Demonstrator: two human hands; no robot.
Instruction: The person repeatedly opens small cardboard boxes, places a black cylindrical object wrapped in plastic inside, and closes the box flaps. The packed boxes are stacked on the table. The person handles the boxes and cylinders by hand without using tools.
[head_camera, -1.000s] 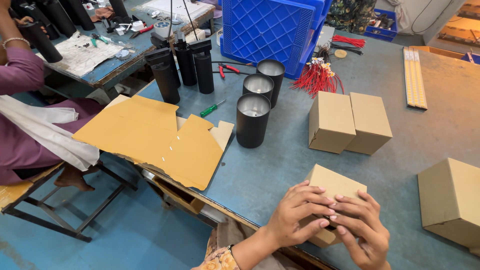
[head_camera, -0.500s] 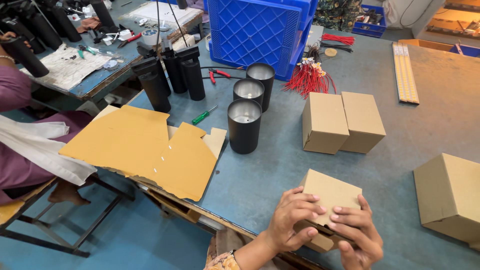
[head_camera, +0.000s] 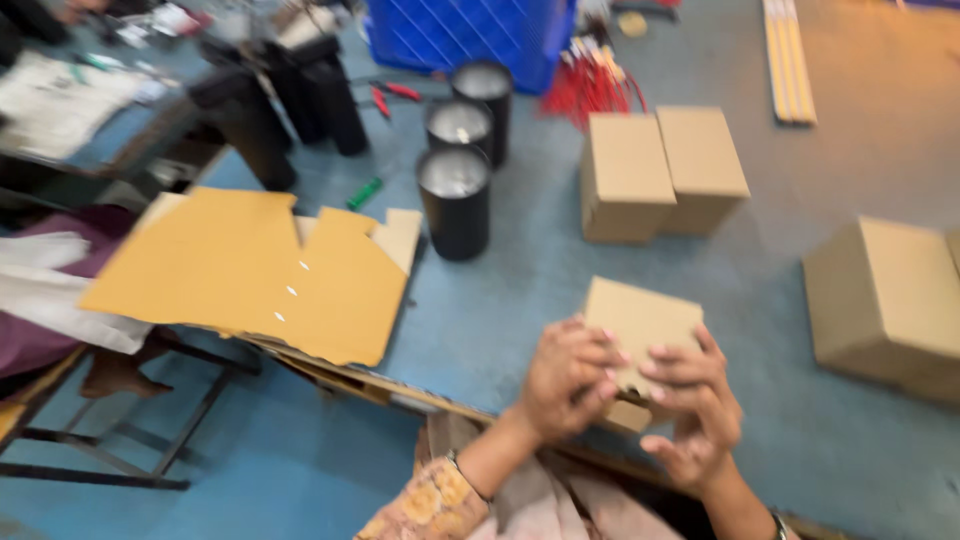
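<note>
Okay, left hand (head_camera: 567, 378): my fingers curled, pressing the small cardboard box (head_camera: 640, 325).
Right hand (head_camera: 697, 400): fingers spread, pinching its near edge.
Box: between both hands, on bench (head_camera: 520, 300).
Beyond fingers: black cylinders (head_camera: 455, 200), two closed boxes (head_camera: 660, 170).

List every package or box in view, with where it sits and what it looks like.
Small brown cardboard box: near table edge, held by left hand and right hand.
Two closed brown boxes: side by side at table centre.
Larger brown box: right edge, partly cut off.
Flat cardboard sheets: stacked at left, overhanging the table.
Blue plastic crate: top, lattice walls.
No labels, signs or screens discernible.
</note>
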